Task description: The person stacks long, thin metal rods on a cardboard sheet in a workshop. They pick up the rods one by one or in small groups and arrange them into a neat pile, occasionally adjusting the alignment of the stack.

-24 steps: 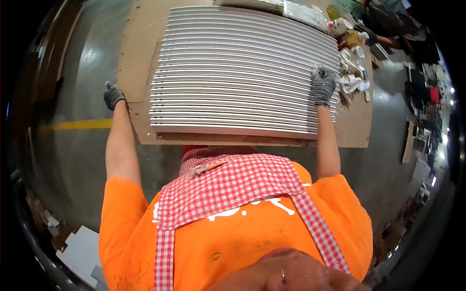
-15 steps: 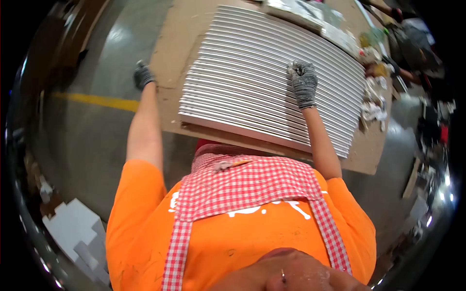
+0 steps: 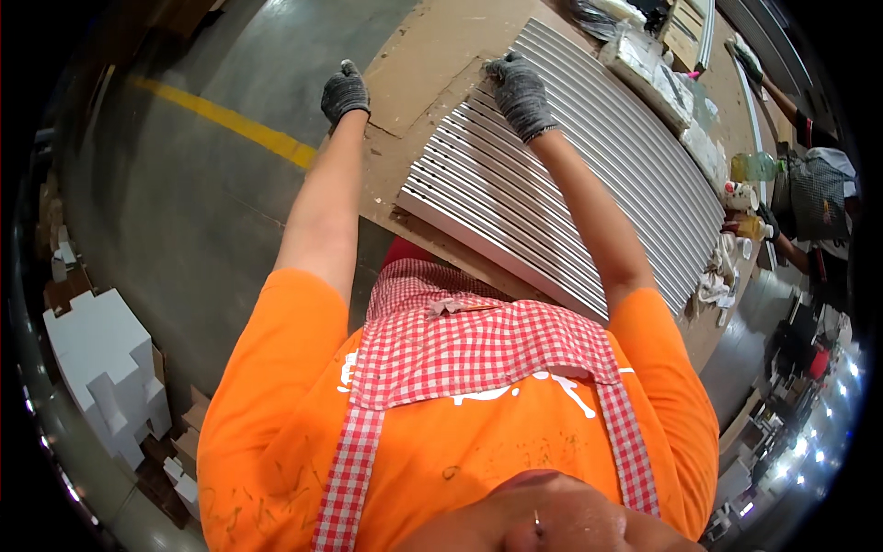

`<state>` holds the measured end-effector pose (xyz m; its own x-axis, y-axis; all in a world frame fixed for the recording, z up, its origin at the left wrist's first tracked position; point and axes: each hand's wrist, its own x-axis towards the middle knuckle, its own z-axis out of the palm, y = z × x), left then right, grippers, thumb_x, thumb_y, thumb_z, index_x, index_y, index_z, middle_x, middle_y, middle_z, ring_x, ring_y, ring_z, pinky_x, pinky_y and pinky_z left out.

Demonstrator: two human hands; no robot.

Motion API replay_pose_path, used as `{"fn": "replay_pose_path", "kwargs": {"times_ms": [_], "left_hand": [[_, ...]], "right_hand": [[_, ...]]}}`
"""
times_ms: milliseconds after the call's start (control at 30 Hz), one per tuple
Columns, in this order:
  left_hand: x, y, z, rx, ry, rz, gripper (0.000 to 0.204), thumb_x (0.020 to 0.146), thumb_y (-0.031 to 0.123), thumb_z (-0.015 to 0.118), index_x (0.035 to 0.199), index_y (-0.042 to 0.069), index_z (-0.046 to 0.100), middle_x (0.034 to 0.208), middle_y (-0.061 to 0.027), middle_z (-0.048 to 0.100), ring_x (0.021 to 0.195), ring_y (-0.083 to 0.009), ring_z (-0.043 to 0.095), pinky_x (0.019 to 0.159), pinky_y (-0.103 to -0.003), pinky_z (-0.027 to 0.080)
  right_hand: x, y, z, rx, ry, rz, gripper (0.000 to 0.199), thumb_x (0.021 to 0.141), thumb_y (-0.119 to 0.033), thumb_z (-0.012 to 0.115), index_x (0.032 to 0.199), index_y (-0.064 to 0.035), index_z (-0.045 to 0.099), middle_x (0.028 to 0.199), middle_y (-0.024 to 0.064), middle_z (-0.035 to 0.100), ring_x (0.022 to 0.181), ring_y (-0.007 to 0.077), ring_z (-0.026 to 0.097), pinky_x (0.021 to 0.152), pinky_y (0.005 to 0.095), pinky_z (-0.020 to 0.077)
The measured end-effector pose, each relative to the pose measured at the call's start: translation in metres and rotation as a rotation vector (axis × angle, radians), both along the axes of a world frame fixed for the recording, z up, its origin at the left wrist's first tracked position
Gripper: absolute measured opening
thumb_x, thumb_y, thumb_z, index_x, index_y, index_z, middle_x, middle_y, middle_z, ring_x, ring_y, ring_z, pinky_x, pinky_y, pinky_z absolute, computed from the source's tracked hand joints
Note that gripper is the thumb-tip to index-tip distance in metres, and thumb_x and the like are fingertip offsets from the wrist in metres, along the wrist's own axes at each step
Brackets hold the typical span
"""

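- brown board tabletop (image 3: 414, 74) just beyond the checked apron (image 3: 487, 354), grey floor (image 3: 212, 212) to its left
- silvery ribbed slats (image 3: 635, 175) lie side by side on the board, partly under the right forearm (image 3: 598, 212)
- left hand (image 3: 346, 94), gloved, loosely curled by the tabletop's left edge, thumb up — cannot tell if it grips anything
- right hand (image 3: 522, 95), gloved, fingers bent in at the slats' left ends — any hold is hidden
- farther: pale wrapped bundle (image 3: 648, 74), amber bottle (image 3: 752, 226), another person (image 3: 819, 198)
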<state>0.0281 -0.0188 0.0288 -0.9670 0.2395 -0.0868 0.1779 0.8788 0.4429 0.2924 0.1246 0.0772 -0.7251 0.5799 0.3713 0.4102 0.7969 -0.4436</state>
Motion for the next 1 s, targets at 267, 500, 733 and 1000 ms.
{"fn": "replay_pose_path", "kwargs": {"times_ms": [267, 500, 733, 1000], "left_hand": [[-0.003, -0.003, -0.002, 0.003, -0.013, -0.013, 0.068, 0.101, 0.052, 0.029, 0.09, 0.003, 0.075, 0.092, -0.0225, 0.071, 0.089, -0.0379, 0.069, 0.08, -0.048, 0.053], [0.002, -0.001, 0.001, 0.022, -0.014, -0.024, 0.069, 0.101, 0.052, 0.028, 0.091, 0.003, 0.075, 0.094, -0.0228, 0.071, 0.091, -0.0385, 0.069, 0.082, -0.049, 0.053], [0.001, -0.001, 0.001, 0.013, -0.043, -0.02, 0.069, 0.101, 0.052, 0.028, 0.091, 0.003, 0.075, 0.093, -0.0233, 0.071, 0.09, -0.0382, 0.069, 0.082, -0.048, 0.053], [-0.007, 0.003, -0.013, 0.033, -0.061, -0.016, 0.074, 0.1, 0.058, 0.025, 0.088, 0.004, 0.075, 0.091, -0.0234, 0.071, 0.09, -0.0397, 0.069, 0.078, -0.051, 0.053]], "right_hand": [[-0.021, 0.03, 0.019, 0.022, -0.101, 0.144, 0.015, 0.085, -0.016, 0.067, 0.098, -0.0127, 0.074, 0.091, 0.0163, 0.064, 0.087, 0.0367, 0.065, 0.077, 0.0444, 0.0529], [-0.007, 0.03, 0.022, -0.068, -0.068, 0.148, 0.021, 0.082, -0.009, 0.071, 0.103, -0.0115, 0.074, 0.094, 0.0136, 0.066, 0.089, 0.0333, 0.066, 0.079, 0.0408, 0.0536], [0.0, 0.01, 0.016, 0.005, -0.028, 0.172, 0.015, 0.085, -0.008, 0.067, 0.1, -0.0078, 0.072, 0.093, 0.016, 0.062, 0.086, 0.0354, 0.063, 0.074, 0.044, 0.0512], [0.005, -0.007, -0.002, 0.013, 0.019, -0.002, 0.014, 0.086, -0.011, 0.061, 0.094, -0.0092, 0.072, 0.091, 0.0202, 0.061, 0.088, 0.0389, 0.062, 0.075, 0.0473, 0.0507]]}}
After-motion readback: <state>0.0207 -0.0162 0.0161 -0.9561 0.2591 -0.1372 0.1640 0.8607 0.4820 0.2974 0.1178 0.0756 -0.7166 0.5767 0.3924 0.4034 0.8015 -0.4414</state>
